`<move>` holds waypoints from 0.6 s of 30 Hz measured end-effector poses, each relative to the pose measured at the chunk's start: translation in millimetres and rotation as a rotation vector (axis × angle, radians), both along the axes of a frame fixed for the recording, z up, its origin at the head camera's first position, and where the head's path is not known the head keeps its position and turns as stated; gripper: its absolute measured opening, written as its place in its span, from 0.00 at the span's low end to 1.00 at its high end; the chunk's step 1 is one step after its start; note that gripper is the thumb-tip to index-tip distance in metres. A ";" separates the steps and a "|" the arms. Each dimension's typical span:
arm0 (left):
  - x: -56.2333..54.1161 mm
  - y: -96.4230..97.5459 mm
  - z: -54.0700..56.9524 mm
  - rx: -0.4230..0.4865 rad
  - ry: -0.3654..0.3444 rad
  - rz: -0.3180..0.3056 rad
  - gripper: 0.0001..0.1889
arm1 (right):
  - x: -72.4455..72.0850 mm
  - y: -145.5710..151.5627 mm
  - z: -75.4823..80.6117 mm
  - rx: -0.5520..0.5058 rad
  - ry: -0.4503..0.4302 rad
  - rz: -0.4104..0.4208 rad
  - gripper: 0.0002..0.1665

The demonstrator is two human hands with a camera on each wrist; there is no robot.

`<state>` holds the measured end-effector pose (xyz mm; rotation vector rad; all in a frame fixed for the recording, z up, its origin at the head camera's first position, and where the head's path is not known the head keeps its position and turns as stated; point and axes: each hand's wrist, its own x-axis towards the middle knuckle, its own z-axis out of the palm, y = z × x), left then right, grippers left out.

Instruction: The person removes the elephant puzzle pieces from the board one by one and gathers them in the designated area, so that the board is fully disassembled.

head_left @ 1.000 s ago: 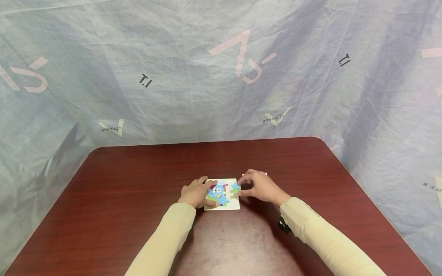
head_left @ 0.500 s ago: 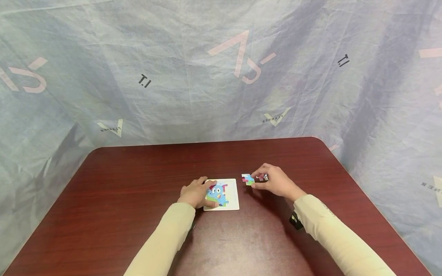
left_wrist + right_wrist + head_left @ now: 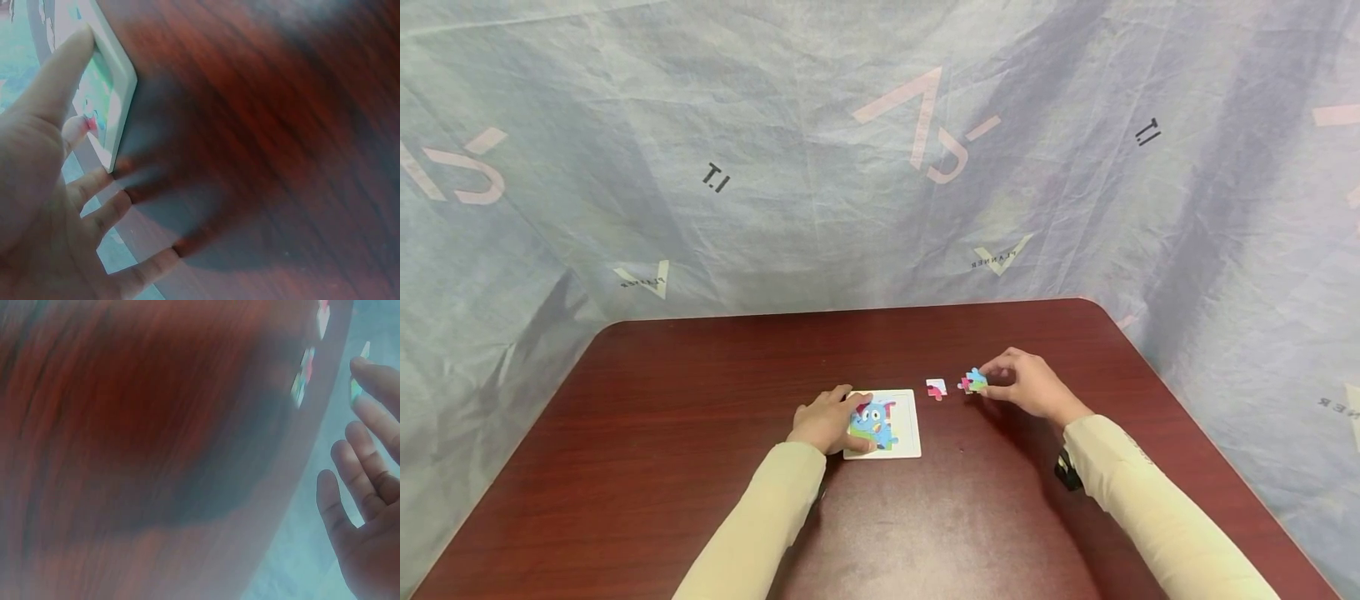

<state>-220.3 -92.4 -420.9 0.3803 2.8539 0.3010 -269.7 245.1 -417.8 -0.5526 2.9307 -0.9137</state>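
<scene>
- Your right hand point(image 3: 1030, 385) has swung away from the puzzle tray point(image 3: 910, 446) since a second ago, out to about three o'clock of it, and it carries the blue-green piece point(image 3: 976, 381) pinched at its fingertips; the piece is off the tray and low over the table point(image 3: 700, 467).
- Nearest you, your left hand point(image 3: 826, 419) hasn't shifted: it lies on the tray's nine o'clock edge, fingers fairly straight, thumb pressing the frame, gripping nothing.
- The tray shows a blue cartoon figure with bare white along its right side.
- A loose pink-and-white piece point(image 3: 936, 388) lies between tray and right hand, apart from both.
- Risk, as I judge it: the pinch is shallow, so the piece could slip or twist out. Lift the left hand and the light tray may slide when you press.
- Farthest off hangs the grey printed backdrop point(image 3: 880, 150).
</scene>
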 end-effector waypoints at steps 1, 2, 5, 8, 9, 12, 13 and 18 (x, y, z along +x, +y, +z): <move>0.0 0.0 0.0 0.001 0.000 0.001 0.42 | -1.1 2.9 0.0 0.006 0.000 -0.005 0.15; 0.1 0.1 0.0 0.002 0.001 0.001 0.42 | -2.0 5.7 -0.3 0.014 0.005 -0.008 0.15; 0.6 0.2 0.5 0.006 0.003 0.002 0.42 | -4.2 13.0 -1.6 0.033 0.027 -0.015 0.15; 0.7 0.2 0.7 0.008 0.003 0.003 0.42 | -5.5 18.8 -4.6 0.051 0.046 -0.012 0.14; 0.6 0.2 0.6 0.008 0.003 0.004 0.42 | -5.6 20.4 -5.8 0.055 0.047 -0.013 0.14; -0.3 0.2 -0.1 0.008 0.000 0.001 0.42 | -5.9 24.5 -10.2 0.070 0.038 -0.020 0.14; -0.5 0.2 -0.2 0.009 -0.002 -0.001 0.42 | -6.0 25.5 -11.5 0.075 0.031 -0.025 0.14; -0.9 0.1 0.1 0.009 -0.008 -0.001 0.42 | -7.8 29.6 -15.5 0.095 0.012 -0.039 0.13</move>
